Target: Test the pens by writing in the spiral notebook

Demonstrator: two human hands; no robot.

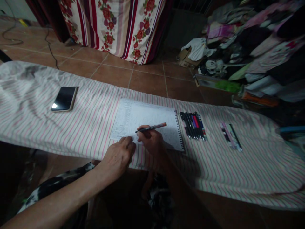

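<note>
A spiral notebook (152,113) lies on the striped cloth, its wire binding on the right and its page covered in faint writing. My right hand (152,141) grips a pen (152,127), whose tip points left near the lower part of the page. Just left of it, my left hand (121,151) rests at the notebook's lower left edge with its fingers curled. Whether anything is inside those fingers is hidden. Beside the binding lies a row of several pens (193,125), mostly dark, with purple and pink ones among them.
The striped cloth (95,121) covers a long narrow surface. A phone (64,98) lies toward its left end, and a few more pens (231,136) lie farther right. Beyond are a tiled floor (111,71), a floral curtain (114,28) and heaped clothes (226,35).
</note>
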